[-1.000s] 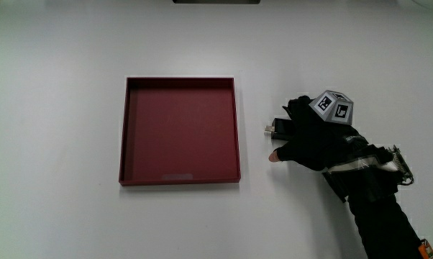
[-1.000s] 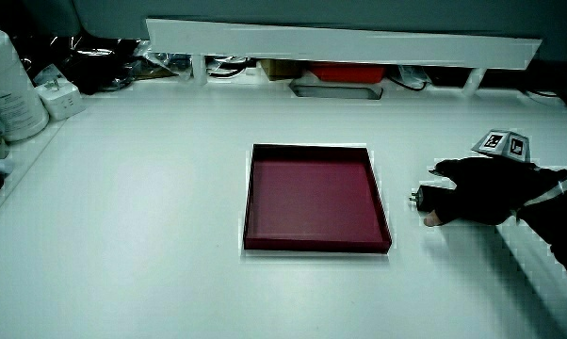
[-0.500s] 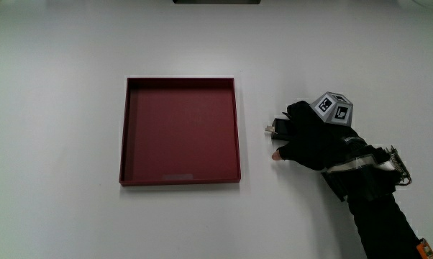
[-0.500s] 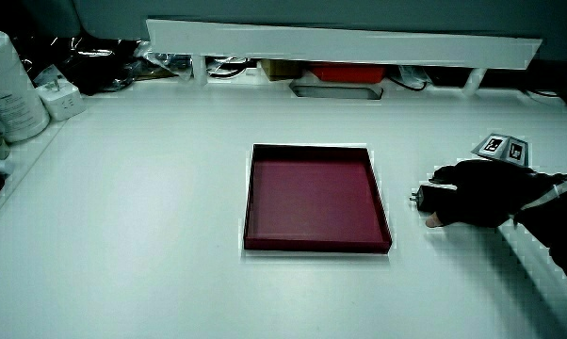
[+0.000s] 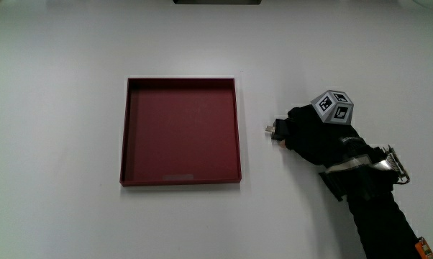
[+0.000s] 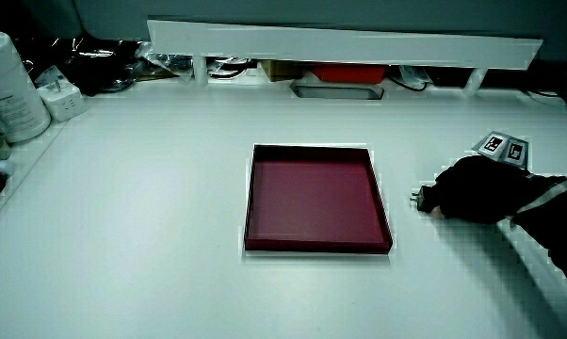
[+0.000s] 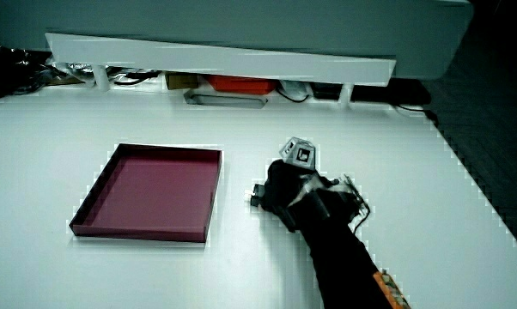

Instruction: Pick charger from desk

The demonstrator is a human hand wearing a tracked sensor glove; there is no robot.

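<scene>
A small black charger (image 5: 279, 129) with metal prongs lies on the white desk beside the dark red tray (image 5: 234, 129). The gloved hand (image 5: 303, 134) sits over it with its fingers curled around the charger's body. Only the prong end pokes out toward the tray. In both side views the charger (image 6: 421, 198) (image 7: 257, 197) shows as a dark tip at the front of the hand (image 6: 462, 191) (image 7: 280, 194). The patterned cube (image 5: 334, 107) rides on the back of the hand. The charger looks to be still on the desk surface.
The shallow red tray (image 6: 250, 202) holds nothing. A low white partition (image 6: 340, 42) with cables and boxes under it runs along the table's edge farthest from the person. A white canister (image 6: 6, 85) and an adapter (image 6: 57, 94) stand at a table corner.
The thumb, earlier stretched out on the desk nearer the person than the charger, has curled in. The hand has closed around the charger and now hides more of it.
</scene>
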